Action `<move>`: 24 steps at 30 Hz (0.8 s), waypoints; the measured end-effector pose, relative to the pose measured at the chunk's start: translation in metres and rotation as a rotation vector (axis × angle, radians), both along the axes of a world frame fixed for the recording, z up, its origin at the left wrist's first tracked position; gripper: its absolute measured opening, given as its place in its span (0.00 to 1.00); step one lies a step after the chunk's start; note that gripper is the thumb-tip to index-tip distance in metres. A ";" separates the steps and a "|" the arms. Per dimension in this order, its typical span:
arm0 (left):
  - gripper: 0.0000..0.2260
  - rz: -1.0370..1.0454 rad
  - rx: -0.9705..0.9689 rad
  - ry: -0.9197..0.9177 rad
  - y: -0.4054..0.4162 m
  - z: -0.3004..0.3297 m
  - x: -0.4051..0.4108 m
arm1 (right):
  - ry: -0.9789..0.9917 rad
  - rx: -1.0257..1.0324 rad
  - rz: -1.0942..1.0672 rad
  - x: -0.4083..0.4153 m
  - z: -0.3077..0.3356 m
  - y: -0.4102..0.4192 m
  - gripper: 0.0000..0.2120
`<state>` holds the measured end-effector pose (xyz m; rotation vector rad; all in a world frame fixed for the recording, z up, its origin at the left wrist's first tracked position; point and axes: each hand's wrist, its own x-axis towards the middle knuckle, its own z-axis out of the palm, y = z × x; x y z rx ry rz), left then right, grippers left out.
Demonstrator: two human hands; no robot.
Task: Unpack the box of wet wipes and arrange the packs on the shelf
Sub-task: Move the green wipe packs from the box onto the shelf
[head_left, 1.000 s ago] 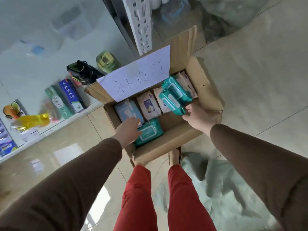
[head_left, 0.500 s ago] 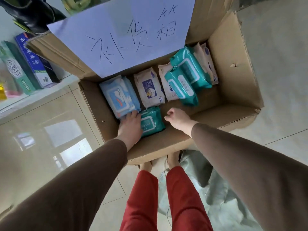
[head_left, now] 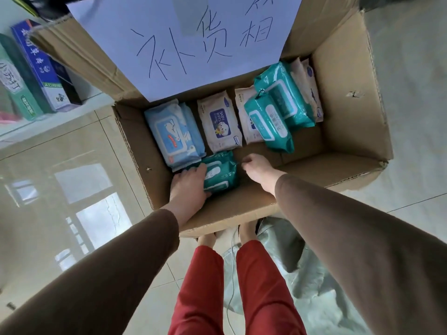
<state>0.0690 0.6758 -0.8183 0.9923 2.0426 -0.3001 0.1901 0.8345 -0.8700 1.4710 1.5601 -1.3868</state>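
Nearest the camera, two brown sleeves reach down past red trouser legs (head_left: 212,286) and a crumpled pale green sheet (head_left: 302,274) on the tiled floor (head_left: 60,146); the near wall of the cardboard box (head_left: 350,117) hides the front of the person's feet. Inside the box, against that near wall, the left hand (head_left: 187,187) lies over the left end of a teal wipes pack (head_left: 219,171), fingers spread on top and thumb at its near edge, grasping it. The right hand (head_left: 257,169) hangs just to the right of that pack with fingers loosely curled downward, holding nothing; whether a fingertip touches the pack cannot be told. To the right of this hand the box floor is bare cardboard as far as the right wall, the widest free room in the box. Farther in, a row of packs fills the far side: a light blue pack (head_left: 174,134) at the left wall, a white pack marked BABY WIPES (head_left: 219,122), another white pack partly covered by two teal packs (head_left: 278,114) leaning on one another, and pale packs behind them, mostly hidden. A white paper sign (head_left: 183,39) with handwritten characters on the far flap overhangs the row's back edge. At far left, boxed goods (head_left: 36,66) stand on a low white shelf (head_left: 48,122), cut off by the frame.
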 end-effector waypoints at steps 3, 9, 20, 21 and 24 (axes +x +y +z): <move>0.25 0.109 0.071 0.030 -0.004 0.039 0.002 | -0.010 -0.083 -0.051 -0.009 -0.003 -0.004 0.17; 0.25 0.352 0.151 0.026 -0.019 0.086 -0.025 | -0.012 -0.228 -0.207 -0.031 -0.011 -0.029 0.34; 0.23 0.608 0.217 -0.064 -0.022 0.125 -0.058 | 0.057 -0.266 -0.262 -0.034 0.047 -0.041 0.27; 0.22 0.637 0.228 -0.076 -0.025 0.140 -0.061 | 0.066 -0.268 -0.265 -0.030 0.071 -0.032 0.25; 0.21 0.712 0.282 -0.101 -0.041 0.199 -0.075 | 0.114 -0.278 -0.235 -0.025 0.156 -0.009 0.21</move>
